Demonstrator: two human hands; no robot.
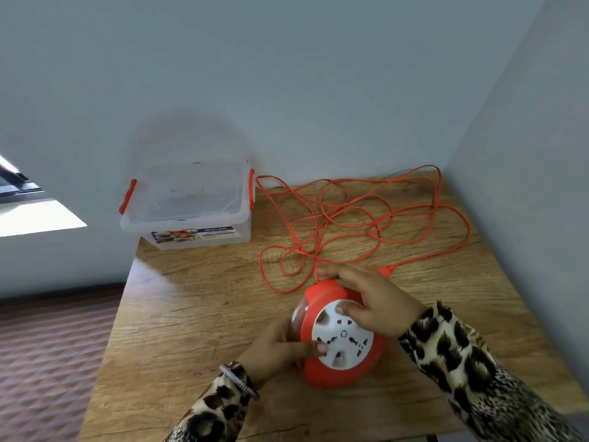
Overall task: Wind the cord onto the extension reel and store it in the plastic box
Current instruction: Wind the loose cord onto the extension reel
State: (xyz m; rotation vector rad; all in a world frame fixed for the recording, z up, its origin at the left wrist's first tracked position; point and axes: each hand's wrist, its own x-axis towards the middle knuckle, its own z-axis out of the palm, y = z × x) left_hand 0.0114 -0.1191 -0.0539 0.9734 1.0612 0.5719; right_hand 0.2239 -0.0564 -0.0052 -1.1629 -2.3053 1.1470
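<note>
We've got both hands on the round orange extension reel w/ white socket face (342, 338), sitting near the front of the wooden table (197, 314). Our left hand (274, 347) curls round its left side, finger on the white face. Our right hand (373, 301) lies half-open over the top, thumb on the face. Socket face tilts up toward us. The thin orange cord (366, 218) sprawls in loose loops behind, unwound. The clear plastic box w/ orange latches (191, 205) sits back-left, lid off.
</note>
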